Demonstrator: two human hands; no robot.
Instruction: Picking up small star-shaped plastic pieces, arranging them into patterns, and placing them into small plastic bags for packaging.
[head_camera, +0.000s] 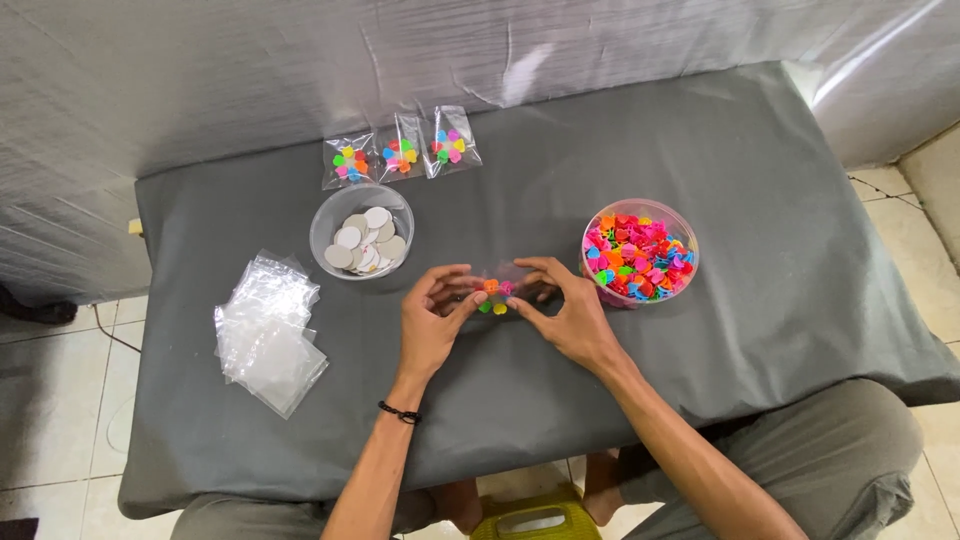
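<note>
Two hands meet at the middle of the desk (760, 190), which is draped in a dark grey cloth. The left hand (430, 325) and right hand (565, 310) pinch, between fingertips, a small clear bag (505, 280) and a cluster of tiny coloured hair clips on a card disc (493, 295). Each grip is nearly closed, thumb against forefinger, though which hand has the bag and which the cluster I cannot tell.

To do this well, I judge the bag mouth should be held open with one hand while the disc goes in flat, so no clip snags on the plastic.

Just beside the right hand stands a round clear tub of loose clips (640, 255), close enough to be knocked by a wide elbow move. A clear bowl of card discs (362, 232) sits up and left, near the left hand. Three filled bags (400, 152) lie in a row beyond it, and a stack of empty bags (268, 330) lies well to the left. Open cloth lies toward the near edge and far right.
</note>
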